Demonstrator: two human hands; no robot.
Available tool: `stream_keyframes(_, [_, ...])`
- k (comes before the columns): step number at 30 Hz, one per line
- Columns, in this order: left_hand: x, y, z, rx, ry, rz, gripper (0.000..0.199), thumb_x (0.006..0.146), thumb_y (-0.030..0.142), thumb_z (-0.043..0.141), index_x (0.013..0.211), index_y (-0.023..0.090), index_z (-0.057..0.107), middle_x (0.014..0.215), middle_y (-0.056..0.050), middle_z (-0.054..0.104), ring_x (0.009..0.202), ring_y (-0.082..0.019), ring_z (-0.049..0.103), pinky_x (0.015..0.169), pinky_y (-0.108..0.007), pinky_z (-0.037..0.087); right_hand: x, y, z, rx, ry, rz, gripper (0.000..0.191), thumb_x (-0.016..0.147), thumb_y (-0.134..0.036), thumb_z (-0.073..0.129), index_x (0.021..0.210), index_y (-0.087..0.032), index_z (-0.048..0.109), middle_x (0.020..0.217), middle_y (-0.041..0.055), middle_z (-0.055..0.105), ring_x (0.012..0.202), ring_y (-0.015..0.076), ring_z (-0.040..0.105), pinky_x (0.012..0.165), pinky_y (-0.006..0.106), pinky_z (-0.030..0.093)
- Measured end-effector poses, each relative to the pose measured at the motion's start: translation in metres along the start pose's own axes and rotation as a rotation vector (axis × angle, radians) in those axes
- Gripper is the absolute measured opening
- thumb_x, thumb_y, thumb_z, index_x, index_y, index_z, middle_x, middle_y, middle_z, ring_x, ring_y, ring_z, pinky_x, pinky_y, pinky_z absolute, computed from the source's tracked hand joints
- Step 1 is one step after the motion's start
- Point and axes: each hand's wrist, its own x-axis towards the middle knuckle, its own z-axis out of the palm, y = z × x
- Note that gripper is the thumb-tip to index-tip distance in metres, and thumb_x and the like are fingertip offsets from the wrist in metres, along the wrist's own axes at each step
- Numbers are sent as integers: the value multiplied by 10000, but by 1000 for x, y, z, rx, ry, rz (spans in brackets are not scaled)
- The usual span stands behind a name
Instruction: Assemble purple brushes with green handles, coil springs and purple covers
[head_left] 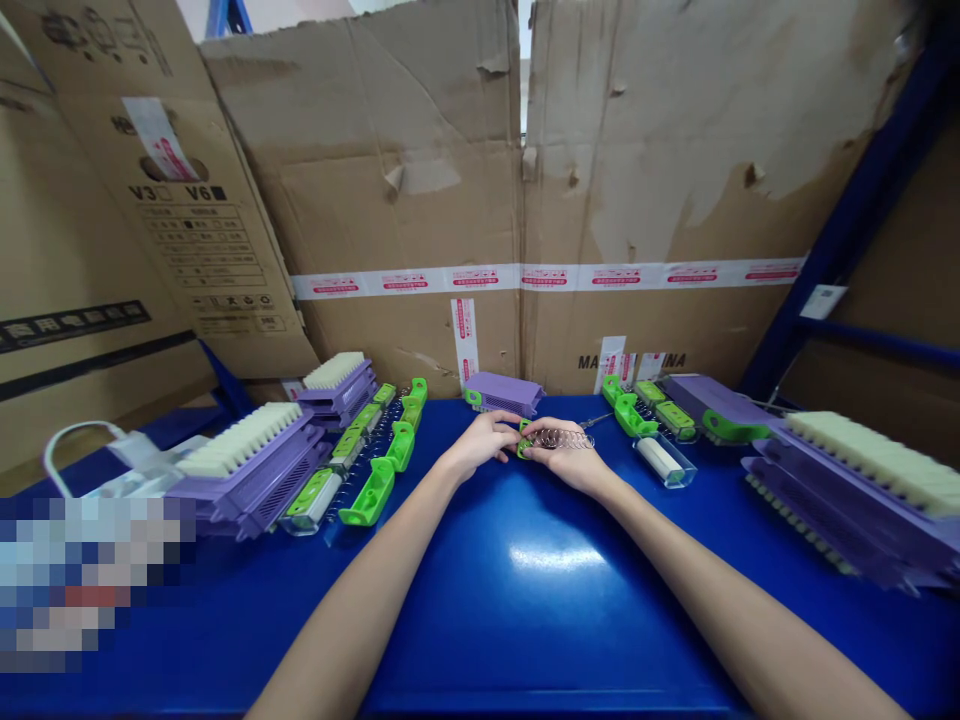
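Over the middle of the blue table my left hand (484,446) and my right hand (571,462) meet, fingers pinched from both sides on a small green plastic part (523,440). A metal coil spring (564,438) extends rightward from this part, across the back of my right hand. How the spring joins the part is hidden by my fingers. Just behind the hands lies a purple brush-like piece (504,392) with a green end.
Left of my arms are green end caps (371,492), coil springs, green-and-white clear-cased blocks (311,500) and stacked purple bristled pieces (247,470). More caps (630,412), a clear-cased block (664,460) and purple bristled pieces (847,500) lie right. Cardboard walls (397,200) stand behind.
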Motion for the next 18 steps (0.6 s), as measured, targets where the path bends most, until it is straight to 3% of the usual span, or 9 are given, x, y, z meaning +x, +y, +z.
stream_keyframes(7, [-3,1,0,35,-76,64,523,665,86,604,1178,122,510,747,-11,637,630,-99,602,527,-187,462,0,0,0,-25,0,-19,239,591,-241,704,807,-150,659,737,23,657,624,128,568,607,260,458])
stream_keyframes(12, [-1,-1,0,61,-57,74,438,672,69,573,1109,106,563,674,8,610,561,-75,576,513,-173,456,-2,-1,1,-67,2,-23,236,600,-223,689,825,-157,658,778,26,670,662,139,598,636,262,481])
stream_keyframes(18, [0,-1,3,72,-6,86,370,683,51,537,1043,113,597,614,21,583,525,-72,563,486,-159,450,1,3,2,-206,125,-132,242,622,-183,664,864,-185,657,852,44,691,763,177,639,704,290,504])
